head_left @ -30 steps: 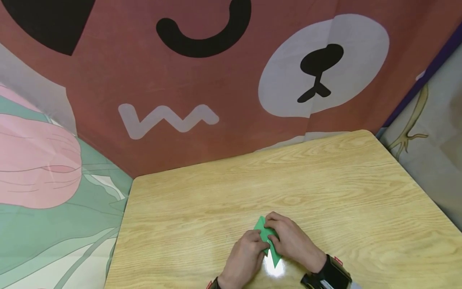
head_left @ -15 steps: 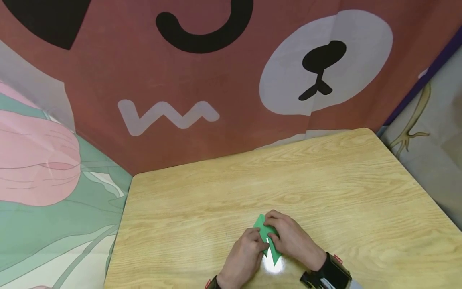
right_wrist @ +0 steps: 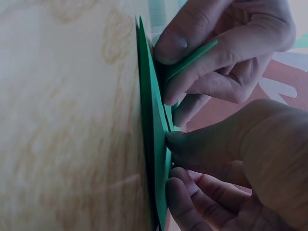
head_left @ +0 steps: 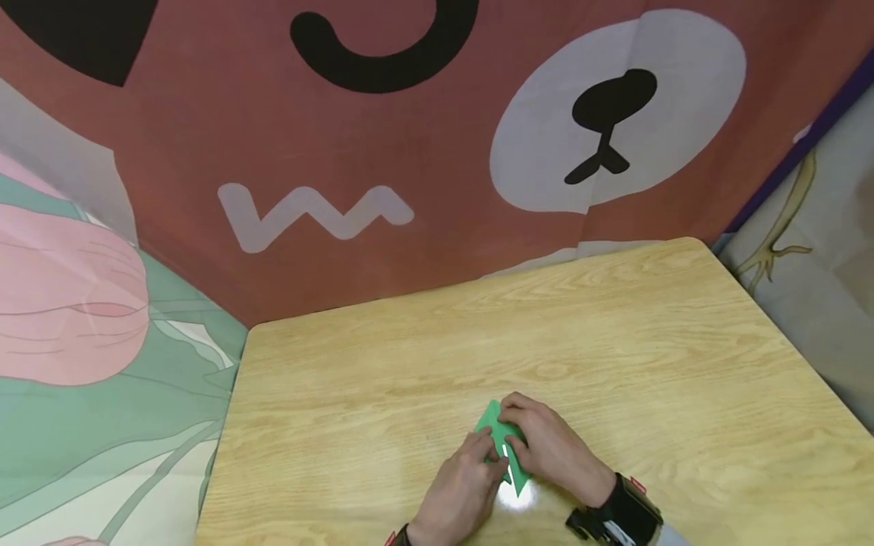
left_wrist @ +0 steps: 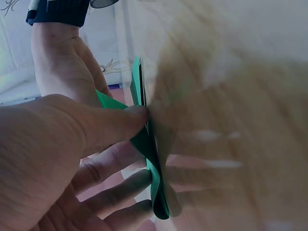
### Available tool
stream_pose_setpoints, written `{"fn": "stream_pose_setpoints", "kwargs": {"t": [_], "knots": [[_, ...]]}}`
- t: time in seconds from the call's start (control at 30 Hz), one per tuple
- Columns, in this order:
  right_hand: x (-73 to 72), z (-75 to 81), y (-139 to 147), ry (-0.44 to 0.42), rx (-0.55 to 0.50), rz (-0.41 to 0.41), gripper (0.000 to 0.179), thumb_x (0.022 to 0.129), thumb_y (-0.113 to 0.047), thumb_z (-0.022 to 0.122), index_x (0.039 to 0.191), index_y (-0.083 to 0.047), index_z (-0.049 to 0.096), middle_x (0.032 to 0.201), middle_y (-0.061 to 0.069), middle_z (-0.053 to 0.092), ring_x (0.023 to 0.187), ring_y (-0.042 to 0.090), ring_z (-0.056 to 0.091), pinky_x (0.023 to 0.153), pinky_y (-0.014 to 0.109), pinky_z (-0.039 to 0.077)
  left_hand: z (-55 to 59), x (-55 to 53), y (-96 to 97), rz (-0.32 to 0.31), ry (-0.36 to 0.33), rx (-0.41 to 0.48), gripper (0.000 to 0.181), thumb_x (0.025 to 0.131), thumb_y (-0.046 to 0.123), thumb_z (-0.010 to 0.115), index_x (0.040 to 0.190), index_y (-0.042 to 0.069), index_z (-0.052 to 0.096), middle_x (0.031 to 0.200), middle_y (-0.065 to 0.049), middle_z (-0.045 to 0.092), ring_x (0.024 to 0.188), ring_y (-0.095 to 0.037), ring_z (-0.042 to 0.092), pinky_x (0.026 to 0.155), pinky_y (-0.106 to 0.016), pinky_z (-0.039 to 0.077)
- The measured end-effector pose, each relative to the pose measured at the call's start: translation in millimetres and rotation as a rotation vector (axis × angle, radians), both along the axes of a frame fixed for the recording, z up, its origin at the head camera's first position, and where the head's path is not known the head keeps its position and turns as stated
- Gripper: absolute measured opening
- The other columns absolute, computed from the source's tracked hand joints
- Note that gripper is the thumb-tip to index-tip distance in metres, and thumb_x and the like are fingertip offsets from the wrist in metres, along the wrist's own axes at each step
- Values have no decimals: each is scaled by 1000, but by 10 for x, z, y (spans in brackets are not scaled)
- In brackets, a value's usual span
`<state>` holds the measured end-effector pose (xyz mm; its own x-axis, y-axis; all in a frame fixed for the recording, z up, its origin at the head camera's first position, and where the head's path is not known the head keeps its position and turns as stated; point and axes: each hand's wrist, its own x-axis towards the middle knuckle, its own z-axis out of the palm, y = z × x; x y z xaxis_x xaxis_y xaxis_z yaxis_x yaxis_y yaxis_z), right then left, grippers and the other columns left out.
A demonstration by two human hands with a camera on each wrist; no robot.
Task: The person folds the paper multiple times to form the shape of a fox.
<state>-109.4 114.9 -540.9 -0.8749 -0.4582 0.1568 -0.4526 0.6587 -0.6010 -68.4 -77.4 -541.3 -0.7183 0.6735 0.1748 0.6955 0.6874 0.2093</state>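
A green folded sheet of paper (head_left: 493,417), with pointed ends and loose flaps, lies on the table near its front. My left hand (head_left: 459,481) pinches a flap of it; the right wrist view shows that flap (right_wrist: 192,60) standing up between thumb and forefinger. On the paper's right side, my right hand (head_left: 556,447) holds it down, thumb and fingertips bent against it. The fingers cover the paper's middle. In the left wrist view, the left thumb (left_wrist: 132,118) lies over the paper (left_wrist: 139,86), with the fingers along its lower edge.
The wood-grain table (head_left: 382,379) stretches out around the hands, with a bright light reflection beside the paper. A brown printed cloth (head_left: 410,152) hangs along the back edge, and a pink-and-green one (head_left: 75,303) hangs at the left. A black band (head_left: 624,512) sits on the right wrist.
Hands and paper stand slightly higher in the head view, as the whole scene has shifted up a little. The left fingers have moved slightly over the flap; both hands keep their hold.
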Motion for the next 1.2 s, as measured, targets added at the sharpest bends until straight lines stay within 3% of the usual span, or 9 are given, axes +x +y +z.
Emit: {"fn": "stream_pose_setpoints", "kwargs": {"t": [0.13,0.27,0.4,0.7,0.87,1.03,1.2], "knots": [[-23,4,-9,-5,17,-6,24,85,-1,82,109,-2,78,116,2,69,106,16,69,90,35,62,16,44,-24,0,-40,-41,23,92,25,82,112,12,81,111,1,65,124,-21,64,97,-27,59],[-52,37,-17,-15,31,-10,24,85,-2,82,109,-1,78,117,3,68,109,18,70,94,38,62,33,100,-62,15,-62,-64,42,92,41,79,121,10,78,127,-2,61,137,-26,56,103,-33,58],[-73,74,-28,-14,36,-12,27,84,0,83,111,0,77,118,4,68,110,20,70,94,40,61,35,112,-83,22,-50,-65,51,92,45,78,127,8,75,131,-4,58,141,-29,53,103,-35,58],[-87,83,-38,-26,35,-13,27,85,-2,83,112,-1,77,119,4,68,112,21,70,95,40,61,30,120,-103,31,-81,-65,53,94,44,76,132,8,72,135,-4,55,142,-27,50,97,-28,60],[-73,76,-16,-51,10,-3,26,86,0,82,112,0,78,117,3,68,111,21,70,92,38,62,20,150,-107,29,-107,-83,50,96,43,75,133,11,72,140,-6,53,143,-26,49,100,-28,59],[-34,53,1,-76,6,-20,26,86,-1,82,112,-1,78,117,1,69,111,20,70,92,39,62,5,197,-94,15,-147,-86,52,97,42,73,138,11,68,142,-7,52,145,-28,47,105,-32,57],[0,24,-9,-73,-17,-17,26,85,0,82,111,-1,78,116,1,69,109,20,70,90,39,62,21,225,-102,29,-194,-94,51,97,42,74,140,15,67,140,-2,52,150,-31,43,114,-47,50]]}}
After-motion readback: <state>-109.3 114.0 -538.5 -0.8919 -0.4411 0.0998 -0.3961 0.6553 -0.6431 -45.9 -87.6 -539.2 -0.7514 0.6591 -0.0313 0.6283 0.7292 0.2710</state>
